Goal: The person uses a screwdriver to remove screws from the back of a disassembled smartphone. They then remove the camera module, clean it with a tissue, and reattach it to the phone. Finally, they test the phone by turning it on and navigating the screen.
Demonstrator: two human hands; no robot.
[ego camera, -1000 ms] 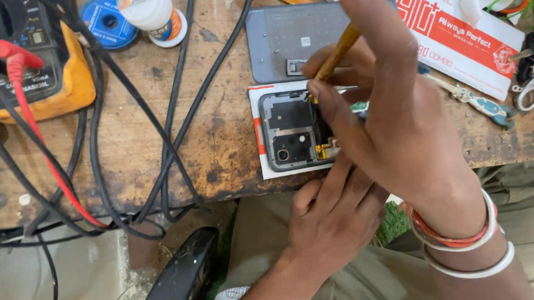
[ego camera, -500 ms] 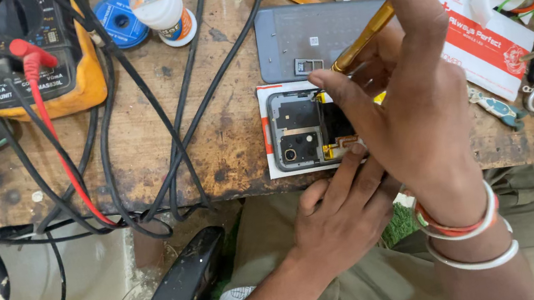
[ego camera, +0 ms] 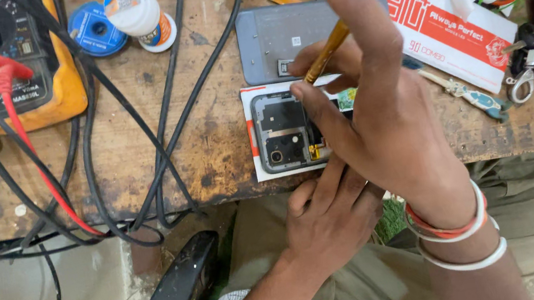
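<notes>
— What's different from a moment back?

— Very little on my end. The opened phone (ego camera: 285, 131) lies where it did, back cover off, on a white card at the near edge of the surface. My right hand (ego camera: 381, 120) has kept its pinch on the slim yellow-handled tool (ego camera: 326, 52), fingers closed round it; the tip has stayed over the phone's upper part, though I can't see the point of contact. So I judge I'm in the same step, working inside the phone.

— And the left hand?

— My left hand (ego camera: 332, 214) sits just under the near edge below the phone, fingers curled and touching its lower side, steadying it rather than gripping anything I can make out.

— Run me across, left to right.

— Far left corner: the yellow multimeter (ego camera: 5, 68) with red and black leads trailing over the near edge. Then a white bottle (ego camera: 135, 12), cap on, contents hidden. The grey back cover (ego camera: 279, 40) lies beyond the phone. Right of my hand, a red-and-white packet (ego camera: 452, 33), closed.
</notes>
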